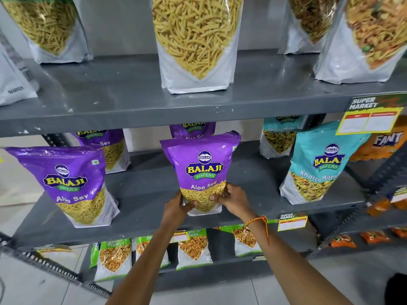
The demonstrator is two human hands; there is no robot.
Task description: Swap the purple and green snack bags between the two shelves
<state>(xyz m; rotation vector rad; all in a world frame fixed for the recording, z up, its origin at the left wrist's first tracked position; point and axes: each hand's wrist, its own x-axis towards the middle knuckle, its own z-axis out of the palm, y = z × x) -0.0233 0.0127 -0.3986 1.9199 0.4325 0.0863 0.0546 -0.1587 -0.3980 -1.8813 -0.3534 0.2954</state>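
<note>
A purple Aloo Sev bag [201,166] stands upright at the middle of the grey middle shelf [145,183]. My left hand [177,205] grips its lower left corner and my right hand [231,198] grips its lower right corner. Another purple bag [70,183] stands to the left, and two more purple bags [105,146] stand behind. Several green bags [113,258] stand on the lower shelf [220,266], partly hidden by my forearms.
Teal Khatta Mitha bags [319,164] stand at the right of the middle shelf. White bags of yellow snacks [196,40] line the top shelf. Yellow price tags [370,119] hang from the shelf edges. Orange bottles [378,208] sit on the rack to the right.
</note>
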